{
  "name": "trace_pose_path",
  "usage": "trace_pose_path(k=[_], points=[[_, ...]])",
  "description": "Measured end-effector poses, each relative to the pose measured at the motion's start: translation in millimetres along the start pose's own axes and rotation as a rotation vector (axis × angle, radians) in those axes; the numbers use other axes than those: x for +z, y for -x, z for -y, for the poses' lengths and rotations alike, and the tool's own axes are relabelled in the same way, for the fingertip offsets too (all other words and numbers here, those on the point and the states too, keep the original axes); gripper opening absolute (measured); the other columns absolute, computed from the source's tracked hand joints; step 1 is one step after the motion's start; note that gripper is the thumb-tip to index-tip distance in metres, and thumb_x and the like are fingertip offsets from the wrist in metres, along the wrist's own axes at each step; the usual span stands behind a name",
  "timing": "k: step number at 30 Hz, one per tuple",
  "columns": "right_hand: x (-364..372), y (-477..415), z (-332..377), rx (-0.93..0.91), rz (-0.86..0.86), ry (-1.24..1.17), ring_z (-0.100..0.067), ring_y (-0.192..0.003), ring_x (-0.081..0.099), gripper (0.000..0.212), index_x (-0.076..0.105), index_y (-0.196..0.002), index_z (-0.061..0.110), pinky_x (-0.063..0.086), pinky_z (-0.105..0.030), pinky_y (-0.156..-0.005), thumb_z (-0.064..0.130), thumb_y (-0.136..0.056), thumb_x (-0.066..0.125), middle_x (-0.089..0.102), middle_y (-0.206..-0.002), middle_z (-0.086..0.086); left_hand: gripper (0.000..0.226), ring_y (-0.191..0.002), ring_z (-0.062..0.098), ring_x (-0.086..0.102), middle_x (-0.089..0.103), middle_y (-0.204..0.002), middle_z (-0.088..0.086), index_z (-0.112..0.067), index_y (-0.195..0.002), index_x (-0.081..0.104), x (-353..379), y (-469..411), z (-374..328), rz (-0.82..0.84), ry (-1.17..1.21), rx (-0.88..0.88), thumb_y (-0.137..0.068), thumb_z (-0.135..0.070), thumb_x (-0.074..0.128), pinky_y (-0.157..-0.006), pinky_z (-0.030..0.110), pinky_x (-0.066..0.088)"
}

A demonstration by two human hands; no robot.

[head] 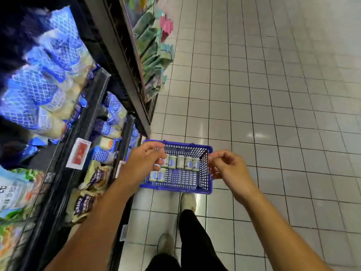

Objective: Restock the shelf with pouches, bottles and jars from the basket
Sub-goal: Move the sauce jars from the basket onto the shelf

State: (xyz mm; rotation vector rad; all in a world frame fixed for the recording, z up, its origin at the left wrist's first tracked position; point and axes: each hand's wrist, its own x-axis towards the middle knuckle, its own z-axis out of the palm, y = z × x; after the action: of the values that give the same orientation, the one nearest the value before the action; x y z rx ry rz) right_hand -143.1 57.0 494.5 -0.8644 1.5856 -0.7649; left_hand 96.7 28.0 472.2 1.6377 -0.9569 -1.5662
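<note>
- Blue basket (175, 187) sat on the tiled floor (273, 94), lower centre of frame, just above a pale shoe (187, 200).
- Jars (180, 162) with white lids stood inside it: one row along the far wall and two more at its left.
- Left hand (145, 160) hovered over the basket's left rim with fingers loosely curled and nothing seen in them.
- Right hand (227, 168) hovered over the right rim, fingers likewise curled and holding nothing.
- Shelf (93, 106) ran down the left of frame.
- Blurred blue-and-white pouches (39, 89) filled its upper left.
- A red price tag (78, 153) hung on the shelf edge.
</note>
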Motion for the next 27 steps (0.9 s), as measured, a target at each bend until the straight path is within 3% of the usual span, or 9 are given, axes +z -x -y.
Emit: trace_pose_path(k=[6, 14, 19, 24, 27], points=[[-19.9, -72.0, -31.3, 0.092, 0.026, 0.006, -0.008, -0.063, 0.068, 0.01, 0.067, -0.096, 0.003, 0.056, -0.024, -0.058, 0.008, -0.097, 0.058, 0.072, -0.077, 0.0, 0.011, -0.062, 0.006, 0.067, 0.074, -0.073, -0.005, -0.024, -0.096, 0.069, 30.1, -68.9, 31.0, -0.016, -0.047, -0.137, -0.093, -0.016, 0.062, -0.055, 0.02, 0.054], [-23.9, -151.5, -105.3, 0.269, 0.038, 0.029, -0.008, -0.068, 0.072, 0.002, 0.064, -0.097, 0.017, 0.056, -0.022, -0.061, 0.017, -0.096, 0.063, 0.074, -0.088, 0.001, 0.009, -0.06, 0.01, 0.064, 0.068, -0.073, 0.0, -0.016, -0.101, 0.067, 73.3, -140.1, 94.9, 0.038, -0.098, -0.326, -0.096, -0.013, 0.06, -0.056, 0.023, 0.055], [-16.2, -199.6, -165.9, 0.357, 0.047, 0.077, -0.014, -0.077, 0.07, 0.008, 0.059, -0.097, 0.022, 0.054, -0.023, -0.059, 0.016, -0.096, 0.063, 0.071, -0.099, -0.003, 0.006, -0.063, 0.013, 0.063, 0.069, -0.074, 0.002, -0.02, -0.097, 0.065, 93.4, -185.9, 160.0, 0.069, -0.156, -0.448, -0.095, -0.015, 0.062, -0.069, 0.035, 0.058], [2.3, -249.7, -233.3, 0.419, 0.047, 0.141, -0.026, -0.092, 0.07, 0.016, 0.052, -0.095, 0.024, 0.06, -0.045, -0.083, 0.014, -0.093, 0.063, 0.068, -0.109, -0.011, 0.005, -0.061, 0.014, 0.061, 0.066, -0.072, 0.004, -0.016, -0.097, 0.065, 113.4, -239.1, 233.9, 0.098, -0.196, -0.525, -0.097, -0.017, 0.06, -0.065, 0.034, 0.058], [16.8, -280.4, -274.4, 0.447, 0.046, 0.173, -0.028, -0.09, 0.065, 0.017, 0.049, -0.094, 0.021, 0.058, -0.046, -0.083, 0.012, -0.091, 0.064, 0.065, -0.106, -0.011, 0.01, -0.065, 0.013, 0.062, 0.067, -0.075, 0.002, -0.012, -0.1, 0.066, 124.5, -269.9, 275.5, 0.103, -0.197, -0.599, -0.098, -0.02, 0.06, -0.063, 0.029, 0.058]])
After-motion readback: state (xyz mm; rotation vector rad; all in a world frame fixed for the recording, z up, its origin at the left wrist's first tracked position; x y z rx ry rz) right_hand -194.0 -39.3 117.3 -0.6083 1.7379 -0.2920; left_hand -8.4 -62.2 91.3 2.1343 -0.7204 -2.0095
